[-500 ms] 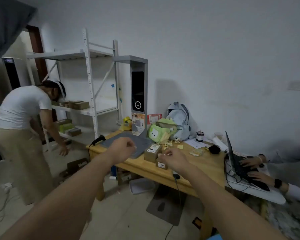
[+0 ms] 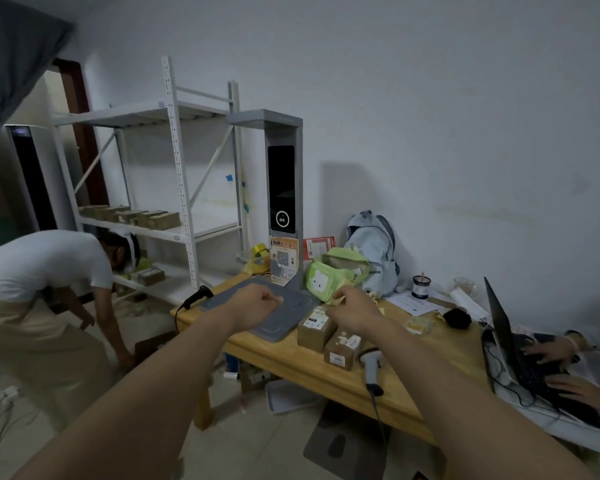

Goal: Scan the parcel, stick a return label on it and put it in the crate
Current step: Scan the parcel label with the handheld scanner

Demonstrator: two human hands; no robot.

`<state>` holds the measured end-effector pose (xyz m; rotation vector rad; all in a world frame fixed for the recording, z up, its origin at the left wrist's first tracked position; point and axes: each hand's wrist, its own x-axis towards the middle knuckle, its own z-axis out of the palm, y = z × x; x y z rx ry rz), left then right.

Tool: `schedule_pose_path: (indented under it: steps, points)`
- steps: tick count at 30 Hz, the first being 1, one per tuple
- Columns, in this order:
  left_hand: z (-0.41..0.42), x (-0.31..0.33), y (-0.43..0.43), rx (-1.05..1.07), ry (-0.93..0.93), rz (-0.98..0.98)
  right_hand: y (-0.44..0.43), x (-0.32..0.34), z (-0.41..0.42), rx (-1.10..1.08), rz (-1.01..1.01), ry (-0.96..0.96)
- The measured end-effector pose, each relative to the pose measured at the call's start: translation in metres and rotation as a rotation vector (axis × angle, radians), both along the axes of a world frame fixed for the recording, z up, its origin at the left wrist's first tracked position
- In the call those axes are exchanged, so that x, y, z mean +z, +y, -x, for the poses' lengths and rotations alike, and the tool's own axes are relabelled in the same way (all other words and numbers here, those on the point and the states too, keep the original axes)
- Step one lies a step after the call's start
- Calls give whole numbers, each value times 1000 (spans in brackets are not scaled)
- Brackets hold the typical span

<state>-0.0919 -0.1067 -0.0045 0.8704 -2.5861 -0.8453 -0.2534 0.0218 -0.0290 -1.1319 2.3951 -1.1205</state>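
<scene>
Two small brown cardboard parcels, each with a white label, stand side by side on the wooden table. My right hand hovers just above them, its fingers pinched on a small yellowish label slip next to a green pouch. My left hand is a closed fist over the grey scanning pad; nothing shows in it. A white hand-held scanner lies on the table to the right of the parcels.
A grey scanner tower rises behind the pad, and a black scanner rests at the table's left end. A grey bin sits under the table. A person bends by the shelves at left. Another person's hands type on a laptop at right.
My right hand has lifted off the parcels toward the green pouch, uncovering the white scanner. My left fist stays over the pad. The person at left has bent lower.
</scene>
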Motion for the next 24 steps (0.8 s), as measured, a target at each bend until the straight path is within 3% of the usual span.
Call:
schedule_pose_path:
  steps: [12, 17, 24]
  points:
    - [88, -7, -99, 17, -46, -32, -104, 4, 79, 95, -35, -70]
    - [113, -17, -147, 13, -104, 94, -148, -9, 114, 59, -21, -159]
    - [145, -16, -199, 46, -76, 68, -183, -7, 146, 22, -16, -164]
